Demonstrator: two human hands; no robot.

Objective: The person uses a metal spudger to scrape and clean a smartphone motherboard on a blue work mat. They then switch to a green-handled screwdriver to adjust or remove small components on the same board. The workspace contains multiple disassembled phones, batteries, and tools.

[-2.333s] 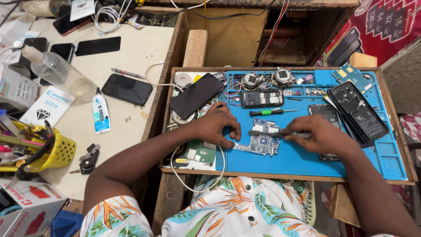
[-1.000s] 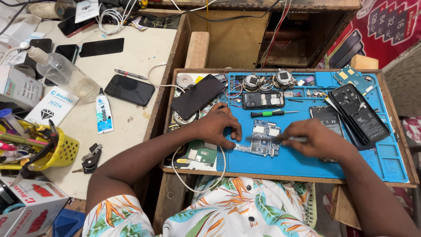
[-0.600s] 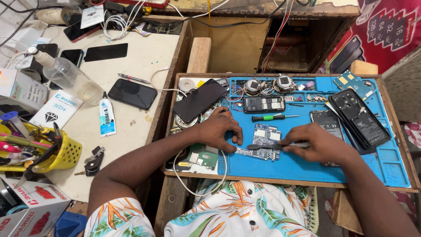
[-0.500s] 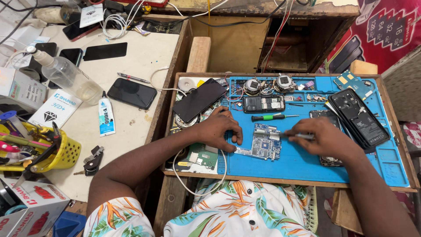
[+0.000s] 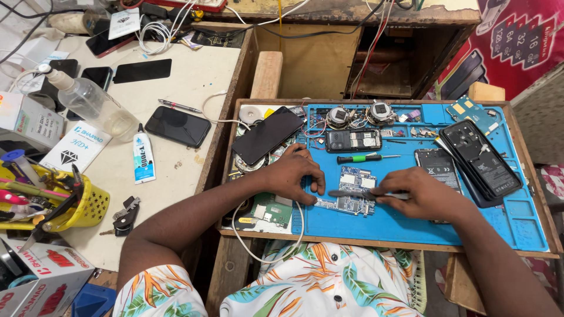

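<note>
A bare phone circuit board (image 5: pixel 352 191) lies on a blue repair mat (image 5: pixel 411 226), between the two hands. The left hand (image 5: pixel 294 174) presses its fingertips (image 5: pixel 316 186) just beside the board's left edge, grasping nothing. The right hand (image 5: pixel 420 196) pinches slim metal tweezers (image 5: pixel 358 193), tip over the board. A green-handled screwdriver (image 5: pixel 361 158) lies just beyond the fingers.

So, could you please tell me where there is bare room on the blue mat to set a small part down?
The blue mat is bare along its near edge, below the circuit board and right hand. Its far edge, around the green-handled screwdriver and stacked phones, is crowded.
</note>
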